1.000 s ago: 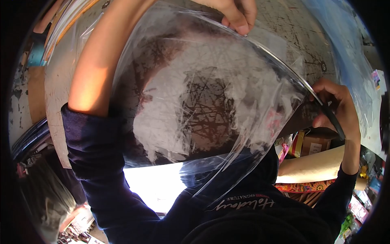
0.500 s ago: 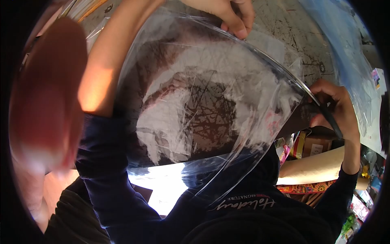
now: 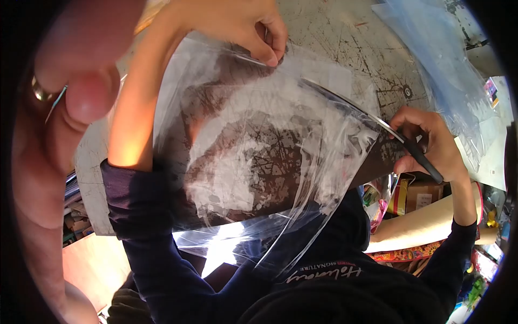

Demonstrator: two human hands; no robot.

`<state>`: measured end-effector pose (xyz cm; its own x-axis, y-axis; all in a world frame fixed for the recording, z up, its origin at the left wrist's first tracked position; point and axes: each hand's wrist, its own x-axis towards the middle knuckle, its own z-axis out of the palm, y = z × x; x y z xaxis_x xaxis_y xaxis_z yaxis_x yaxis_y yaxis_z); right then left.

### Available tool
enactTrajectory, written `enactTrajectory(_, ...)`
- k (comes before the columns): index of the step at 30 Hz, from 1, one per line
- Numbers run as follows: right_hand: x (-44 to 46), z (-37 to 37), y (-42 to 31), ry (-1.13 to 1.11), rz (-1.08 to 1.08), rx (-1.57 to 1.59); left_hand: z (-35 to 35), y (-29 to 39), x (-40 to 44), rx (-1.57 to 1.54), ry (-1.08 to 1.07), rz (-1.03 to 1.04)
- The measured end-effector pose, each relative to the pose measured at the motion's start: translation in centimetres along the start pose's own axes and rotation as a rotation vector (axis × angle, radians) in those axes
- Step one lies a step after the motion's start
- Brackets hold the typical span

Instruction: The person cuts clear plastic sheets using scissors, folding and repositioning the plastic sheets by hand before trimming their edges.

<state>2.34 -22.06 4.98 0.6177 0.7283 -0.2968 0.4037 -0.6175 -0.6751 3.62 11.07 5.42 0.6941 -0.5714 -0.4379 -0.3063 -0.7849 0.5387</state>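
Note:
A clear plastic sheet [image 3: 237, 183] lies over the near part of the scratched worktable and hangs over its front edge, creased and glossy. My left hand [image 3: 248, 35] pinches it near the top edge, thumb and fingers closed together. In my right hand [image 3: 431, 140], at the right side of the sheet, is a pair of scissors with a dark handle [image 3: 423, 159]. Their long metal blade [image 3: 350, 105] points up and left along the plastic. The tip lies apart from my left fingers, and whether the blades are parted I cannot tell.
Another person's hand and arm [image 3: 40, 167], with a ring, loom blurred at the far left. Bluish plastic sheeting [image 3: 431, 65] lies at the upper right of the worktable [image 3: 334, 32]. A cream roll [image 3: 421, 224], a carton [image 3: 421, 194] and assorted goods sit below right.
My left hand has moved left and slightly down. The scissors and my right hand have shifted a little left. The other person's blurred hand has changed shape and moved up.

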Motion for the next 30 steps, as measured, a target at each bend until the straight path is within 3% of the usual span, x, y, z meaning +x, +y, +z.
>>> enactTrajectory(2,0.2,0.2,0.3,0.012,-0.052,-0.008,0.4,-0.2,0.2,-0.023,0.094,0.129)
enactTrajectory(5,0.5,0.3,-0.8,-0.008,-0.041,-0.054,0.3,-0.7,-0.2,0.015,0.067,0.213)
enactTrajectory(8,1.0,0.1,-1.0,-0.033,0.046,-0.034,0.5,-0.9,0.3,-0.005,0.093,0.126)
enactTrajectory(14,1.2,0.7,-1.2,0.067,-0.047,-0.146,0.5,-1.4,0.5,-0.050,0.078,0.138)
enactTrajectory(30,0.8,1.4,-1.5,0.121,-0.021,-0.178,0.4,-1.9,0.7,-0.036,0.080,0.176)
